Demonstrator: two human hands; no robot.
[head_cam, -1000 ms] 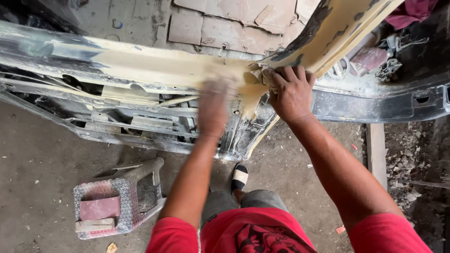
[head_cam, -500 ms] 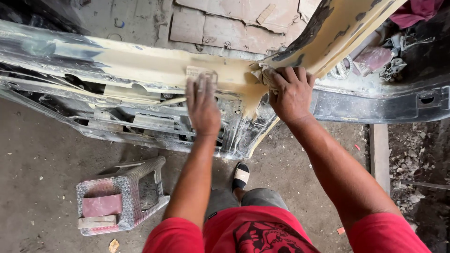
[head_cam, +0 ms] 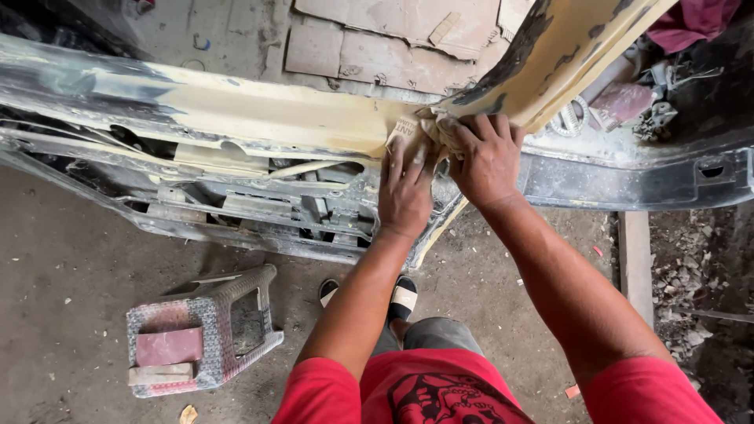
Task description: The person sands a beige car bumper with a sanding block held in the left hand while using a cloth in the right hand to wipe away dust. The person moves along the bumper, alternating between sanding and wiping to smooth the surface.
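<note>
A car body panel [head_cam: 236, 110], coated in dusty yellow filler, runs across the view with its inner frame exposed below. My left hand [head_cam: 404, 192] presses a sheet of sandpaper [head_cam: 408, 129] flat against the filler near the panel's bend. Right beside it, my right hand [head_cam: 487, 157] rests with curled fingers on the same bend, gripping the edge of the panel and touching the paper's right side. The filler-covered pillar [head_cam: 565, 47] rises up to the right.
A tipped plastic stool [head_cam: 204, 334] with a reddish block lies on the concrete floor at lower left. Cardboard pieces [head_cam: 393, 39] lie behind the panel. A black bumper part [head_cam: 652, 177] extends right, above rubble and a wooden plank [head_cam: 635, 267].
My left hand slid with the sandpaper to the right along the filler, ending next to my right hand. The right hand stayed in place.
</note>
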